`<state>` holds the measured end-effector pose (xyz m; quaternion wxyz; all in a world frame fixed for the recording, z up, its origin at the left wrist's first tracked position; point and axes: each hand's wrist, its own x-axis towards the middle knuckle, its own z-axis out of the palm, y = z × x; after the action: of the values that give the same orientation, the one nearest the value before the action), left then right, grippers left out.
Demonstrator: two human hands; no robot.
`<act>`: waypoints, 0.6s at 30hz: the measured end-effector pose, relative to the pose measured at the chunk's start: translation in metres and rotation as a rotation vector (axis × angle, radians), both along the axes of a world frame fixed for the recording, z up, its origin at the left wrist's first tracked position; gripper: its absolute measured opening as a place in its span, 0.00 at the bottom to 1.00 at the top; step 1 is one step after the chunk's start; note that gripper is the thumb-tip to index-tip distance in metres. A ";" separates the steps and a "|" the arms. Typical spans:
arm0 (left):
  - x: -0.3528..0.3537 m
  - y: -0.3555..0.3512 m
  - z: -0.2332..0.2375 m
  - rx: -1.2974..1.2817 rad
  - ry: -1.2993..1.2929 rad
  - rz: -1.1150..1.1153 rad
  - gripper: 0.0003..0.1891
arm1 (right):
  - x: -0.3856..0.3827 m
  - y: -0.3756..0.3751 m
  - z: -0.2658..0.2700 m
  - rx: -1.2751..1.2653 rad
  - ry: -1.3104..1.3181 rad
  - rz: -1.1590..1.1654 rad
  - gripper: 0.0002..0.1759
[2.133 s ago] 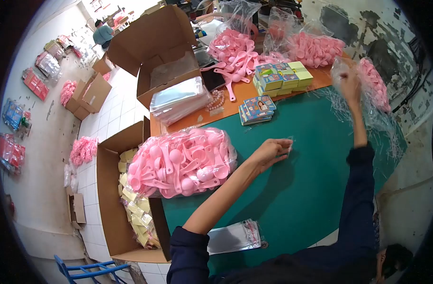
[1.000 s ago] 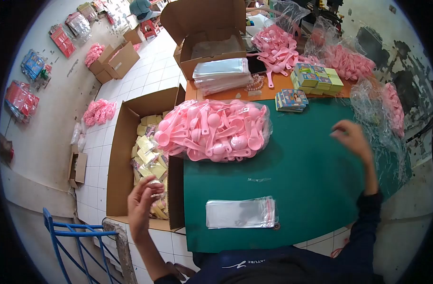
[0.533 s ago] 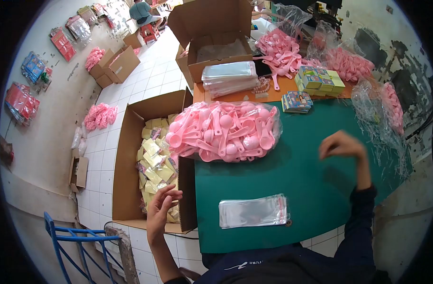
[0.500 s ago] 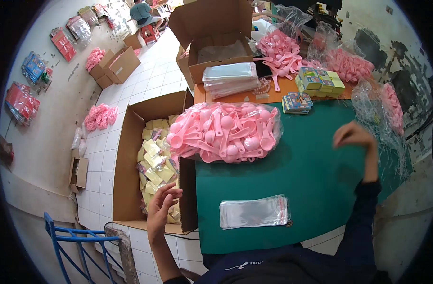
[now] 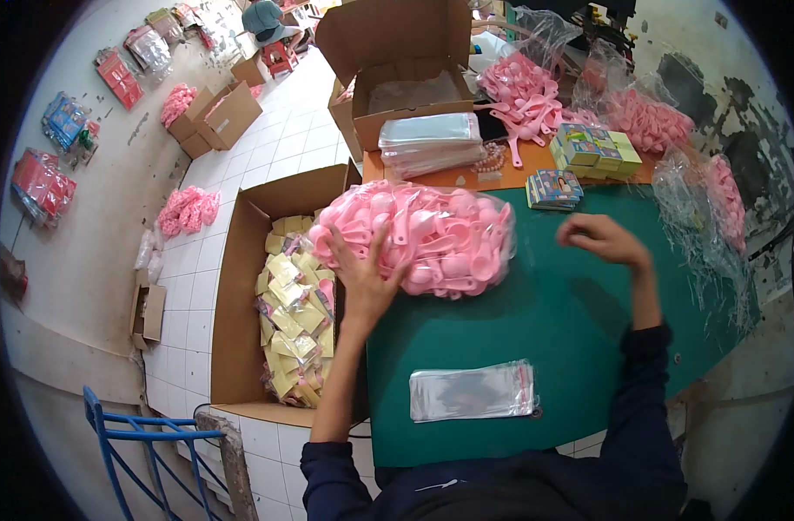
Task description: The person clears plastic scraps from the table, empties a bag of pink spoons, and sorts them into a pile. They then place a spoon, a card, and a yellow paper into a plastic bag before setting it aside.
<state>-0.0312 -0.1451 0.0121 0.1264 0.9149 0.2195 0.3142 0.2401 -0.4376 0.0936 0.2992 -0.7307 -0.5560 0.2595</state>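
Note:
My left hand lies with spread fingers against the lower left side of a clear bag of pink scoops. The bag rests on the green table, its left end reaching over the edge of a cardboard box. My right hand hovers over the table to the right of the bag, fingers curled in, with nothing visible in them. Just beyond it is a small stack of printed cards. Nearer my body lies a stack of clear plastic sleeves.
At left, the open cardboard box holds many yellow packets. Behind are more sleeves, card bundles, loose pink scoops and an open carton. A blue metal frame stands lower left. A person sits far back.
My left hand has moved up and right from above the yellow packets onto the bag of scoops. My right hand has shifted left and slightly toward the bag, its fingers still bent.

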 end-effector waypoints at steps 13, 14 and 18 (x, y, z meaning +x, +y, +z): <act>0.016 -0.095 0.011 0.268 0.060 -0.396 0.20 | 0.017 -0.019 -0.040 0.056 -0.417 -0.253 0.22; 0.018 -0.101 0.011 0.320 0.112 -0.352 0.20 | 0.000 0.006 -0.058 0.158 -0.588 -0.225 0.21; 0.018 -0.096 -0.005 0.275 0.113 -0.310 0.17 | 0.006 0.045 -0.103 0.264 -0.733 -0.294 0.16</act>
<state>-0.0132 -0.2412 0.0071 0.0347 0.9626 0.0380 0.2661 0.2457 -0.3928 -0.0096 0.2064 -0.8017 -0.5441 -0.1365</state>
